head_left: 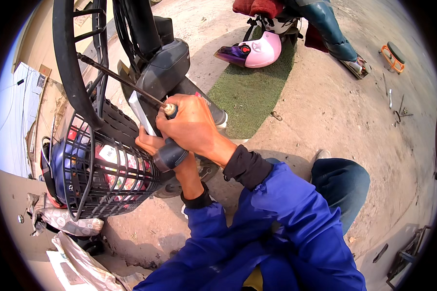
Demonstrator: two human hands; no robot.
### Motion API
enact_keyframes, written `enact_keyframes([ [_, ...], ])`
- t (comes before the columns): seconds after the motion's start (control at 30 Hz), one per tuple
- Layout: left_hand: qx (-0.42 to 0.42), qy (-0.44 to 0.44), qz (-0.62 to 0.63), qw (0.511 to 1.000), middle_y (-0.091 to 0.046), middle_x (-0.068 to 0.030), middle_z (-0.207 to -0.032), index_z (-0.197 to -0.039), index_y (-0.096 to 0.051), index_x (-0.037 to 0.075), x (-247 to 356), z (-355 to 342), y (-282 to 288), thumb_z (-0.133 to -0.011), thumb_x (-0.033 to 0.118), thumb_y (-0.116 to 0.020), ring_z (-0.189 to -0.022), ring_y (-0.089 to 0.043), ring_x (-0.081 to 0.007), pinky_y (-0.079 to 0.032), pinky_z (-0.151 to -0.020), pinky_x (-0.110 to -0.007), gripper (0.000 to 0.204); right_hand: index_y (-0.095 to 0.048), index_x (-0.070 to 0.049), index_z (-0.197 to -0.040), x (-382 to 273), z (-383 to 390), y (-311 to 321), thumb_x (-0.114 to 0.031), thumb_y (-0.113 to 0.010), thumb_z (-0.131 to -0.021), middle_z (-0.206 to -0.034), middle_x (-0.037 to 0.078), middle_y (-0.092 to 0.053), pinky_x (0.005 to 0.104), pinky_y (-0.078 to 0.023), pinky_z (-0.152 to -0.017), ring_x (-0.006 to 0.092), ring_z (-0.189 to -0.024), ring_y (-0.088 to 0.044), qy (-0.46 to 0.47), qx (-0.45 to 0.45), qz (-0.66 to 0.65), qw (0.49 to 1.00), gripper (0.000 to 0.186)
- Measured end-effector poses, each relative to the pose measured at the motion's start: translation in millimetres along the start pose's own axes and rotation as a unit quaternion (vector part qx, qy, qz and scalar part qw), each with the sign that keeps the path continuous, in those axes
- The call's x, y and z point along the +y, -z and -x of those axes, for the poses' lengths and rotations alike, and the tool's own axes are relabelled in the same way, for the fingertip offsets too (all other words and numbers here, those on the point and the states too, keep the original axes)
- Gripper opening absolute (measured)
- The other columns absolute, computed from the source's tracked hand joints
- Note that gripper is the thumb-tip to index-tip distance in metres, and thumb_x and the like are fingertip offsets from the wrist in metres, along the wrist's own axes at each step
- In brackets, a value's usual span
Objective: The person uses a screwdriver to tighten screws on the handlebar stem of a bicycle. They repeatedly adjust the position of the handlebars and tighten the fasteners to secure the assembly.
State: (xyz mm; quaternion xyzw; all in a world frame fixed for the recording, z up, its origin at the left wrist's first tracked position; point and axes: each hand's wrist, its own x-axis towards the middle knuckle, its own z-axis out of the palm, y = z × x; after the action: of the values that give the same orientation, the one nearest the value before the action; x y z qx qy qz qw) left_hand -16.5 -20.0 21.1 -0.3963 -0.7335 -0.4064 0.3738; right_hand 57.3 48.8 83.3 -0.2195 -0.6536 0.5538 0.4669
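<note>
In my right hand (194, 123) is a long-shafted screwdriver (126, 83), its pale-ended handle inside my closed fist. The thin metal shaft slants up and left past the dark front column (165, 65) of a scooter. Below it, my left hand (150, 141) is closed at the lower end of a narrow white panel (142, 114), its fingers partly hidden. A rounded black part (170, 154) covers some of that wrist. To the left hangs the scooter's black basket (121, 169), holding colourful packages (119, 160).
A black curved bar (73, 63) rises beside the basket. Beyond lie a green mat (250, 92) and a pink helmet-shaped shell (263, 50). Another person's leg (325, 29) is at top right, near an orange-framed stool (393, 56). Tools (391, 98) lie on the ground; white sacks (77, 259) lie lower left.
</note>
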Motion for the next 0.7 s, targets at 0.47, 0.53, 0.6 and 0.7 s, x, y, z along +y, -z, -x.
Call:
enact_keyframes([
  [0.47, 0.014, -0.032, -0.155, 0.987, -0.052, -0.0288, -0.115, -0.13, -0.049, -0.015, -5, -3, -4, -0.098, 0.018, -0.078, -0.106, -0.056, -0.045, -0.045, -0.095, -0.052, 0.055, -0.074, 0.0, -0.094, 229, 39, 135, -0.021, -0.072, -0.087, -0.096, 0.019, -0.072, 0.0495, -0.055, -0.077, 0.0436, -0.087, -0.07, -0.148, 0.121, 0.208, 0.959, 0.022],
  [0.53, 0.016, -0.026, -0.178, 0.983, -0.055, -0.0285, -0.117, -0.117, -0.057, -0.012, -7, -1, -3, -0.099, 0.024, -0.078, -0.107, -0.058, -0.0443, -0.047, -0.095, -0.052, 0.045, -0.075, -0.002, -0.097, 271, 39, 141, -0.023, -0.073, -0.088, -0.102, 0.019, -0.073, 0.0524, -0.055, -0.081, 0.0442, -0.093, -0.071, -0.14, 0.114, 0.256, 0.95, 0.022],
  [0.6, 0.025, -0.047, -0.228, 0.972, -0.059, -0.0284, -0.12, -0.093, -0.072, -0.004, -9, -2, -3, -0.1, 0.032, -0.076, -0.108, -0.06, -0.0435, -0.05, -0.094, -0.053, 0.037, -0.076, -0.003, -0.099, 296, 33, 138, -0.023, -0.074, -0.089, -0.104, 0.018, -0.073, 0.053, -0.056, -0.082, 0.0435, -0.095, -0.071, -0.142, 0.101, 0.271, 0.947, 0.022],
  [0.7, 0.036, 0.037, -0.177, 0.983, -0.06, -0.0291, -0.118, -0.096, -0.072, -0.007, -7, 0, -4, -0.099, 0.037, -0.077, -0.106, -0.06, -0.0451, -0.05, -0.094, -0.053, 0.045, -0.077, -0.006, -0.103, 317, 22, 127, -0.024, -0.076, -0.09, -0.105, 0.016, -0.073, 0.053, -0.056, -0.084, 0.0422, -0.098, -0.071, -0.142, 0.082, 0.294, 0.942, 0.022],
])
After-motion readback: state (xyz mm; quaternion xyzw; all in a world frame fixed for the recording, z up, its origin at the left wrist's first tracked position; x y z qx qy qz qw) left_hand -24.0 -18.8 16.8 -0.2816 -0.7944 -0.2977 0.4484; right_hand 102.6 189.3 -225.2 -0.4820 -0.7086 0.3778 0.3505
